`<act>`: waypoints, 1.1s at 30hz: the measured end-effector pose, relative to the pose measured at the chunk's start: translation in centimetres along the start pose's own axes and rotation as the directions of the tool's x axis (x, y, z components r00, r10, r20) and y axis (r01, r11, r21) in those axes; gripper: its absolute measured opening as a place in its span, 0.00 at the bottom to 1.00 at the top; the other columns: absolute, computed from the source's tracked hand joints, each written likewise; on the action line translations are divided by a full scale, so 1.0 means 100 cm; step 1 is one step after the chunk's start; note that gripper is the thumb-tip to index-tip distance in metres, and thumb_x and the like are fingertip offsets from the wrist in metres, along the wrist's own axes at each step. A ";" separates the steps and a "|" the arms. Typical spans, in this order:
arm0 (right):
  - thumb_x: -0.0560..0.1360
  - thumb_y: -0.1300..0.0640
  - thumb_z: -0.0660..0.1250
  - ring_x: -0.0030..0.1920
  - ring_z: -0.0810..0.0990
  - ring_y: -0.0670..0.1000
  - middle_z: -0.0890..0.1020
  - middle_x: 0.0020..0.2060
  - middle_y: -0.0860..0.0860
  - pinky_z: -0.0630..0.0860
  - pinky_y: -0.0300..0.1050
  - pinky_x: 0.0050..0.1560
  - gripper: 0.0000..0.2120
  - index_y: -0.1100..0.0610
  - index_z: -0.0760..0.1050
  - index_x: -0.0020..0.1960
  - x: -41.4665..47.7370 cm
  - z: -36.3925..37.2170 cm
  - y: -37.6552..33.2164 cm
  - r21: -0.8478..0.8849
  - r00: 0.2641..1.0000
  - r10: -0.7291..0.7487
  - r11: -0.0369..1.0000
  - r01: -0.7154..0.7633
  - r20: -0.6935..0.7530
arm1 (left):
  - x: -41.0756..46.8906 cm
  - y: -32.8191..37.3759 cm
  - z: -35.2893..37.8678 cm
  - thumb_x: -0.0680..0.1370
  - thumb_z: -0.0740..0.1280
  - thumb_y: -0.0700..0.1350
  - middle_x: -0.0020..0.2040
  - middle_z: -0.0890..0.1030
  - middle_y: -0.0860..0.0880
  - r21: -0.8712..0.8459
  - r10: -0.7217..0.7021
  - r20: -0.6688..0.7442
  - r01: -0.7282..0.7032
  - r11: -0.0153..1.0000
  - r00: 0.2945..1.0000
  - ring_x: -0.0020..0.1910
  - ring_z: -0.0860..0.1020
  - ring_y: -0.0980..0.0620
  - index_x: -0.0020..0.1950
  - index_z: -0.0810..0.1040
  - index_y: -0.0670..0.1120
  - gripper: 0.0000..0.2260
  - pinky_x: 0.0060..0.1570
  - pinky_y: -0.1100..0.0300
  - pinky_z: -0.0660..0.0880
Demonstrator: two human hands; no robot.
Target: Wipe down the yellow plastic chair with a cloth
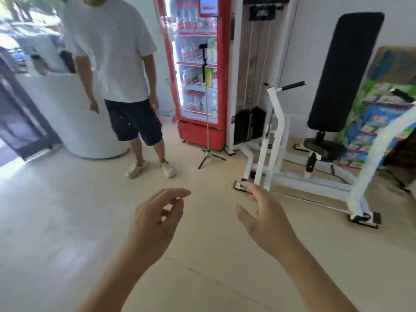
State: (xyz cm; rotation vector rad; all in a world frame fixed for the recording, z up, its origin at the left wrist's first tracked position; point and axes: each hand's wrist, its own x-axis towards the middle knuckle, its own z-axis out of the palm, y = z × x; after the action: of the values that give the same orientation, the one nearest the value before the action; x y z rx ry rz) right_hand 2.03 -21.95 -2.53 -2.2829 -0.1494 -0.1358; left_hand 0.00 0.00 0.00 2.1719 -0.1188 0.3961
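No yellow chair and no cloth appear in the head view. My left hand [157, 218] is raised over the pale floor at centre, its fingers loosely curled and holding nothing. My right hand [264, 216] is raised beside it to the right, fingers spread and relaxed, also holding nothing. Both forearms reach in from the bottom edge.
A person in a white T-shirt [117, 48] stands ahead left, beside a white rounded counter [74, 122]. A red drinks fridge [198, 70] stands at the back, a tripod [208, 154] before it. A white weight machine [274, 136] with a black bench pad fills the right. Colourful boxes [378, 122] are stacked far right.
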 end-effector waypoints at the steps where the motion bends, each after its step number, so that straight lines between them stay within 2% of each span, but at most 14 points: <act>1: 0.76 0.50 0.66 0.66 0.69 0.44 0.70 0.68 0.45 0.70 0.49 0.66 0.26 0.47 0.64 0.72 0.009 0.027 -0.015 0.057 0.999 -0.006 0.998 0.003 0.051 | -0.004 -0.019 -0.019 0.77 0.65 0.37 0.44 0.80 0.66 -0.042 -0.067 -0.036 0.065 0.997 0.997 0.42 0.79 0.59 0.46 0.81 0.60 0.16 0.39 0.69 0.73; 4: 0.76 0.49 0.66 0.63 0.71 0.44 0.71 0.65 0.43 0.73 0.47 0.62 0.26 0.46 0.64 0.72 0.028 0.100 -0.070 0.105 0.978 -0.060 0.994 0.040 0.202 | -0.019 -0.081 -0.080 0.79 0.63 0.35 0.43 0.84 0.56 -0.207 -0.309 -0.127 0.280 0.938 0.942 0.38 0.81 0.58 0.46 0.82 0.54 0.14 0.38 0.66 0.76; 7: 0.76 0.49 0.67 0.61 0.72 0.42 0.72 0.64 0.44 0.72 0.40 0.56 0.25 0.46 0.66 0.71 0.045 0.180 -0.127 0.157 0.932 -0.160 0.981 0.113 0.327 | -0.042 -0.143 -0.147 0.79 0.60 0.33 0.41 0.84 0.47 -0.405 -0.517 -0.209 0.408 0.818 0.830 0.35 0.79 0.55 0.47 0.82 0.45 0.12 0.35 0.65 0.75; 9: 0.75 0.48 0.68 0.60 0.72 0.42 0.72 0.64 0.44 0.71 0.40 0.56 0.25 0.46 0.66 0.70 0.054 0.231 -0.163 0.180 0.886 -0.202 0.974 0.137 0.417 | -0.062 -0.179 -0.191 0.79 0.60 0.34 0.40 0.84 0.45 -0.486 -0.627 -0.267 0.460 0.743 0.732 0.35 0.79 0.54 0.48 0.82 0.43 0.12 0.35 0.63 0.75; 12: 0.73 0.39 0.67 0.64 0.70 0.45 0.70 0.67 0.45 0.71 0.48 0.63 0.30 0.43 0.63 0.71 0.062 0.307 -0.215 0.206 0.788 -0.264 0.962 0.177 0.556 | -0.092 -0.225 -0.252 0.80 0.59 0.35 0.41 0.83 0.44 -0.600 -0.758 -0.352 0.489 0.633 0.549 0.36 0.79 0.53 0.50 0.81 0.43 0.12 0.38 0.59 0.74; 15: 0.65 0.27 0.61 0.71 0.64 0.47 0.65 0.71 0.45 0.66 0.55 0.70 0.39 0.37 0.57 0.72 0.069 0.376 -0.262 0.200 0.673 -0.292 0.956 0.212 0.679 | -0.122 -0.266 -0.296 0.79 0.59 0.35 0.42 0.83 0.48 -0.605 -0.806 -0.443 0.533 0.592 0.393 0.39 0.79 0.53 0.49 0.81 0.45 0.12 0.43 0.57 0.74; 17: 0.61 0.23 0.59 0.73 0.62 0.47 0.63 0.73 0.44 0.63 0.56 0.71 0.43 0.35 0.54 0.73 0.073 0.418 -0.289 0.229 0.587 -0.297 0.955 0.189 0.753 | -0.144 -0.293 -0.315 0.78 0.61 0.35 0.46 0.82 0.55 -0.420 -0.759 -0.531 0.660 0.623 0.377 0.45 0.79 0.59 0.49 0.81 0.51 0.13 0.48 0.63 0.74; 19: 0.60 0.22 0.59 0.74 0.60 0.47 0.61 0.74 0.43 0.62 0.58 0.72 0.45 0.35 0.53 0.73 0.079 0.459 -0.316 0.251 0.505 -0.284 0.959 0.133 0.815 | -0.159 -0.315 -0.330 0.77 0.62 0.37 0.50 0.80 0.60 -0.291 -0.750 -0.558 0.762 0.578 0.356 0.52 0.76 0.63 0.51 0.79 0.57 0.14 0.49 0.68 0.70; 22: 0.60 0.23 0.60 0.72 0.63 0.46 0.61 0.74 0.44 0.64 0.58 0.71 0.47 0.37 0.53 0.74 0.092 0.518 -0.353 0.284 0.371 -0.260 0.959 -0.012 0.892 | -0.169 -0.349 -0.359 0.78 0.62 0.39 0.52 0.80 0.62 -0.335 -0.775 -0.574 0.788 0.516 0.264 0.54 0.75 0.63 0.53 0.79 0.58 0.14 0.51 0.67 0.69; 25: 0.70 0.31 0.63 0.69 0.69 0.48 0.66 0.73 0.47 0.73 0.55 0.63 0.37 0.42 0.58 0.74 0.109 0.578 -0.392 0.304 0.217 -0.245 0.901 -0.309 0.945 | -0.163 -0.389 -0.397 0.79 0.62 0.40 0.53 0.80 0.60 -0.405 -0.769 -0.621 0.778 0.480 0.151 0.53 0.77 0.60 0.53 0.78 0.57 0.12 0.51 0.63 0.72; 28: 0.70 0.39 0.62 0.65 0.74 0.52 0.72 0.68 0.51 0.75 0.57 0.60 0.34 0.46 0.62 0.73 0.134 0.641 -0.428 0.211 0.020 -0.244 0.794 -0.570 0.970 | -0.151 -0.426 -0.428 0.79 0.62 0.40 0.52 0.79 0.61 -0.358 -0.731 -0.677 0.831 0.425 0.082 0.53 0.75 0.63 0.54 0.77 0.56 0.12 0.48 0.71 0.69; 31: 0.71 0.40 0.63 0.62 0.78 0.57 0.78 0.63 0.55 0.76 0.59 0.58 0.29 0.50 0.69 0.69 0.159 0.703 -0.466 0.072 -0.138 -0.222 0.735 -0.674 0.965 | -0.138 -0.455 -0.454 0.78 0.63 0.38 0.50 0.81 0.58 -0.494 -0.724 -0.684 0.787 0.371 -0.088 0.50 0.78 0.59 0.50 0.78 0.57 0.13 0.50 0.63 0.74; 33: 0.73 0.42 0.63 0.60 0.80 0.58 0.81 0.60 0.57 0.76 0.57 0.56 0.26 0.53 0.71 0.67 0.167 0.739 -0.495 0.007 -0.189 -0.194 0.717 -0.697 0.963 | -0.129 -0.467 -0.473 0.78 0.63 0.36 0.49 0.82 0.54 -0.607 -0.718 -0.666 0.707 0.364 -0.202 0.47 0.80 0.53 0.50 0.79 0.55 0.13 0.48 0.58 0.77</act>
State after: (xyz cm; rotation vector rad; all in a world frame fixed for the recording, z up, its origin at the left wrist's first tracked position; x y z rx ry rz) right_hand 14.61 67.20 -11.76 -1.0706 -0.3670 1.8342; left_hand -12.78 64.88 -14.42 1.2475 1.7741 0.7947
